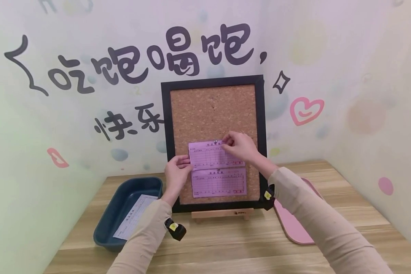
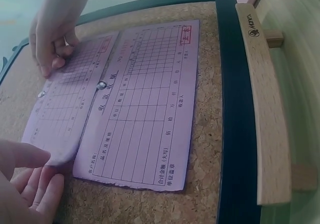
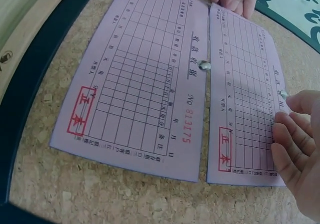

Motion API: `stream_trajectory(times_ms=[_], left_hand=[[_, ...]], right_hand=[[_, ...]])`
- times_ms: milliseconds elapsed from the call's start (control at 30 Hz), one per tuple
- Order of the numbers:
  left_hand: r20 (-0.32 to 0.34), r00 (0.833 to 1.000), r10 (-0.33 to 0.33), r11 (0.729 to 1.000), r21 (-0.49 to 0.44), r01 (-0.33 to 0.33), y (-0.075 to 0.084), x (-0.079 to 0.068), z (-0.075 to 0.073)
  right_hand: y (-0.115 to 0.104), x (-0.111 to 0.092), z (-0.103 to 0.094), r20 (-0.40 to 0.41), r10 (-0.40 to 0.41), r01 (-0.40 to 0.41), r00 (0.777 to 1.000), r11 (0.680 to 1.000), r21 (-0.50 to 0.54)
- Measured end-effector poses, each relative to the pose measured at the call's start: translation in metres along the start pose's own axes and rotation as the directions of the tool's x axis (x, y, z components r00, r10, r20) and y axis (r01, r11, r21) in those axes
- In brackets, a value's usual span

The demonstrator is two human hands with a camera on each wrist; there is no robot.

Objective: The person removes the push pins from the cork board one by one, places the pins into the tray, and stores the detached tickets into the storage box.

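Observation:
Two pink receipt slips hang on a black-framed corkboard, one above the other. A round clear pin sits at the top edge of the upper receipt; another pin is at the top of the lower receipt. My left hand pinches the upper slip's left edge, thumb in front, and that corner bends slightly in the left wrist view. At the same slip's top edge, right of its pin, my right hand has curled fingertips on the paper, appearing to pinch it.
A wooden easel stand supports the board on the wood-grain table. To the left is a dark blue tray with a white printed slip inside. A pink tray lies at right, partly behind my right sleeve. Behind stands a decorated wall.

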State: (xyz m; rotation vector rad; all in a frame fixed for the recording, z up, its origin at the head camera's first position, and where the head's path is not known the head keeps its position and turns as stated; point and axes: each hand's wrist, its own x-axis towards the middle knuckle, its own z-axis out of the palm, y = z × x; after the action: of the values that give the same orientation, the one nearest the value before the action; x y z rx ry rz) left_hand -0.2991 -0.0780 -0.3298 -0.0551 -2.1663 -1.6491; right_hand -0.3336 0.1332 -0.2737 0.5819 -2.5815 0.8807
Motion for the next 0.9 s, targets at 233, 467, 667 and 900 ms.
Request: stream_trajectory(times_ms=[233, 467, 667, 900], left_hand=[[-0.011, 1.0, -0.023, 1.0, -0.014, 0.023, -0.003, 0.003, 0.0], [0.003, 1.0, -0.029, 1.0, 0.0, 0.029, -0.003, 0.001, 0.001], [0.015, 1.0, -0.022, 1.0, -0.001, 0.022, -0.004, 0.0, 0.002], [0.011, 1.0, -0.017, 1.0, 0.012, 0.017, -0.006, 0.0, 0.003]], right_hand=[[-0.001, 0.002, 0.006, -0.05, -0.007, 0.006, 0.999, 1.0, -0.014], [-0.005, 0.006, 0.013, -0.09, -0.018, 0.016, 0.996, 1.0, -0.017], [-0.008, 0.006, 0.018, -0.136, -0.024, 0.019, 0.99, 0.999, -0.04], [-0.01, 0.004, 0.026, -0.207, -0.021, 0.013, 0.978, 0.999, -0.039]])
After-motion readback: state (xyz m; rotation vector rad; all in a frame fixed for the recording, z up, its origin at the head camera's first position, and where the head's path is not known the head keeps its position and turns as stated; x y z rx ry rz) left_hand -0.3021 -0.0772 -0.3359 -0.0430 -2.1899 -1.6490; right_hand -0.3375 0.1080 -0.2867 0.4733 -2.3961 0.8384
